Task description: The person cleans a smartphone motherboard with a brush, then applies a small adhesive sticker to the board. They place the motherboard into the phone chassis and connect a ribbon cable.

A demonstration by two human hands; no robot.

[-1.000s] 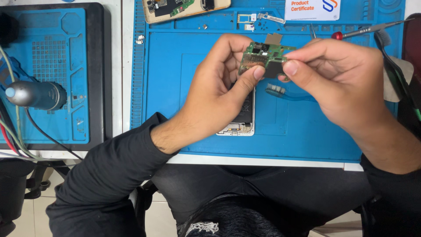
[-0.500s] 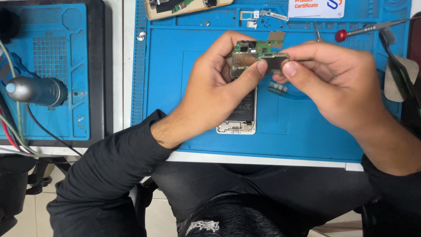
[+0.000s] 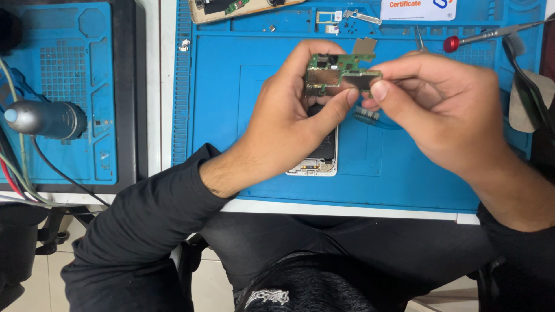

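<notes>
Head cam, only one view here. Both hands are up over the big blue silicone repair mat (image 3: 243, 115), pinching a small green L-shaped circuit board with metal shields (image 3: 338, 72) between them, sitting at roughly 12 o'clock in the shot.

The left hand (image 3: 289, 124) comes in from about 7 o'clock, black sleeve pushed up near the wrist, palm tilted toward the board. Its thumb presses up on the board's lower edge and the fingers curl over the top, so it's a tight pinch on the board's left part.

The right hand (image 3: 439, 110) comes in from 4 o'clock, knuckles up, thumb and forefinger closed narrow on the board's right end.

Right under the left hand, a white-framed phone body lying flat on the mat (image 3: 317, 162) pokes out at 6 o'clock from the board; most of it is hidden.

Other stuff: a red-handled screwdriver (image 3: 480, 37) at 2 o'clock, a grey cylindrical tool with a cable (image 3: 43, 118) at 9 o'clock on a second smaller blue mat (image 3: 58, 58).
</notes>
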